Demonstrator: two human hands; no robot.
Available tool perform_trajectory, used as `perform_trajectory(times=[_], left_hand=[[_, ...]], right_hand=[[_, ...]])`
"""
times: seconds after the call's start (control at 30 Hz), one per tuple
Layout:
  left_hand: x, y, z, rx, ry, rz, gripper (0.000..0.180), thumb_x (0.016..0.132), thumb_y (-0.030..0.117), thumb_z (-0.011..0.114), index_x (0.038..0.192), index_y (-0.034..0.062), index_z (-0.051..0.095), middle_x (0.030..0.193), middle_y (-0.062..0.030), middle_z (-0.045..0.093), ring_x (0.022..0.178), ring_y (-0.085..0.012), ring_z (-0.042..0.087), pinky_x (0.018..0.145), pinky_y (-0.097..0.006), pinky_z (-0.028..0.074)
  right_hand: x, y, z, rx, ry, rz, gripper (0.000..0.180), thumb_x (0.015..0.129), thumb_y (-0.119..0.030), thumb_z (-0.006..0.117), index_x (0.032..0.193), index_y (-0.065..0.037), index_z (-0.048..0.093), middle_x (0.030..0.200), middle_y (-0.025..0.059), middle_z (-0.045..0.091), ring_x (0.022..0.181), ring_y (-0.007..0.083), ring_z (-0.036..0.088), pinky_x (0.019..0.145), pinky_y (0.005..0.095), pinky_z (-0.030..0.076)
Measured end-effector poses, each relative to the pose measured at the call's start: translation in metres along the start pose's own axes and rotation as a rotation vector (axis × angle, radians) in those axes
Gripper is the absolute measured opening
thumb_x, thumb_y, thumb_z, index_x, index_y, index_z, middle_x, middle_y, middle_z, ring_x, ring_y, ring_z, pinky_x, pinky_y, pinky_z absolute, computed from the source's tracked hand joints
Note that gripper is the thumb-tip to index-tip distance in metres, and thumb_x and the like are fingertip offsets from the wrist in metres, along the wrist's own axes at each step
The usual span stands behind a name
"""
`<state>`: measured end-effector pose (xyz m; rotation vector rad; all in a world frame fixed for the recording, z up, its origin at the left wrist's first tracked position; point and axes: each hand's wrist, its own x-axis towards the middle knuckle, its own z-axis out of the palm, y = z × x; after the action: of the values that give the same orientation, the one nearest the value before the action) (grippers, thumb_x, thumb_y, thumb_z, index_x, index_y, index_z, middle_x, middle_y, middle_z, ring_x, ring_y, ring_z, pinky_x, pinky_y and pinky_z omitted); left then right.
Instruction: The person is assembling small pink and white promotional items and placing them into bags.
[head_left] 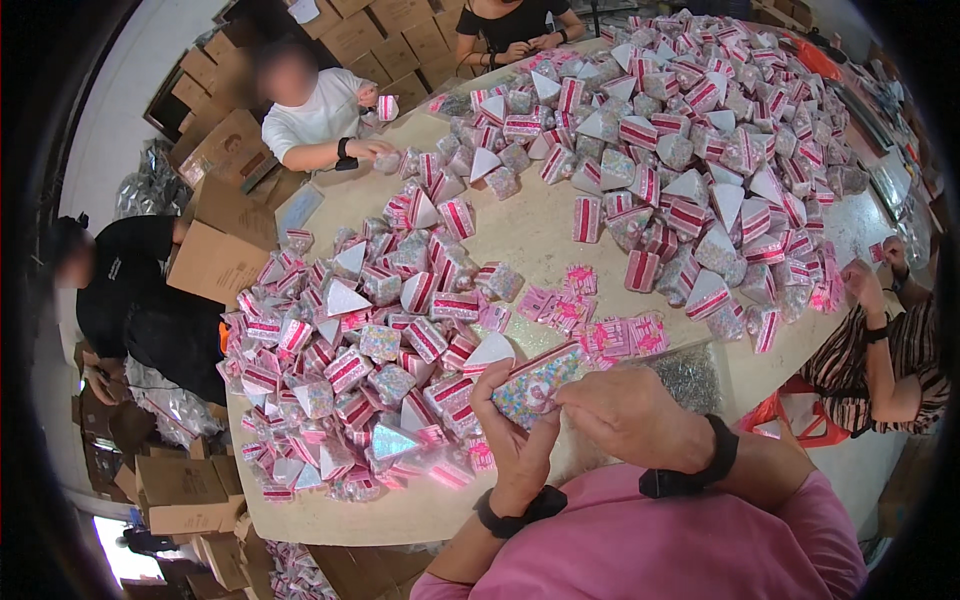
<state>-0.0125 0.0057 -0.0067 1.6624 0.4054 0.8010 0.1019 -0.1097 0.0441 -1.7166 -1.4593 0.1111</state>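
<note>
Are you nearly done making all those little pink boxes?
Lots look done: big heaps of folded pink boxes cover the table. The left hand and right hand hold one box now. A few flat pink cards remain unfolded.

- The left hand [510, 425] is gripping from below a wedge-shaped packet [535, 380] full of small coloured sweets, near the table's [530, 235] near edge.
- The right hand [625, 410] is pinching the packet's right side.
- A heap of the same pink and white packets [350, 360] is lying just left of the hands.
- A bigger heap [690, 140] is covering the far right.
- Flat pink cards [600, 320] are lying just beyond the hands.
- Other people are sitting around the table.
</note>
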Motion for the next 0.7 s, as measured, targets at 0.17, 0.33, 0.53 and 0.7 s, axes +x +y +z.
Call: perform_trajectory(times=[0.17, 0.33, 0.53, 0.7], left_hand=[[0.000, 0.000, 0.001, 0.030, -0.005, 0.028, 0.061, 0.076, 0.006, 0.068, 0.127, 0.0041, 0.033, 0.128, -0.0142, 0.037, 0.119, -0.0235, 0.039, 0.103, -0.037, 0.030], [0.000, -0.005, 0.002, 0.092, 0.000, 0.081, 0.062, 0.075, 0.005, 0.069, 0.126, 0.0041, 0.034, 0.128, -0.0148, 0.037, 0.119, -0.0244, 0.039, 0.103, -0.037, 0.030], [-0.001, -0.009, 0.003, 0.110, 0.019, 0.107, 0.062, 0.074, 0.004, 0.068, 0.125, 0.0039, 0.035, 0.127, -0.0156, 0.038, 0.119, -0.0258, 0.039, 0.102, -0.037, 0.030], [-0.001, -0.009, 0.002, 0.197, 0.030, 0.152, 0.062, 0.073, 0.002, 0.068, 0.125, 0.0038, 0.035, 0.126, -0.0160, 0.038, 0.118, -0.0267, 0.040, 0.102, -0.038, 0.030]], right_hand=[[0.001, -0.001, 0.000, -0.025, 0.001, -0.001, 0.017, 0.075, -0.004, 0.062, 0.092, -0.001, 0.061, 0.073, 0.0106, 0.061, 0.066, 0.0280, 0.062, 0.056, 0.0381, 0.048], [0.001, 0.000, 0.001, -0.034, 0.020, -0.006, 0.015, 0.075, -0.004, 0.062, 0.090, -0.002, 0.060, 0.068, 0.0096, 0.058, 0.062, 0.0275, 0.061, 0.054, 0.0381, 0.046], [0.000, 0.002, 0.003, -0.053, 0.026, -0.003, 0.013, 0.076, -0.004, 0.061, 0.088, -0.003, 0.059, 0.064, 0.0092, 0.053, 0.059, 0.0273, 0.058, 0.051, 0.0385, 0.044], [-0.001, 0.002, 0.003, -0.048, 0.012, 0.012, 0.013, 0.076, -0.004, 0.061, 0.089, -0.003, 0.060, 0.066, 0.0101, 0.056, 0.060, 0.0283, 0.059, 0.052, 0.0386, 0.044]])
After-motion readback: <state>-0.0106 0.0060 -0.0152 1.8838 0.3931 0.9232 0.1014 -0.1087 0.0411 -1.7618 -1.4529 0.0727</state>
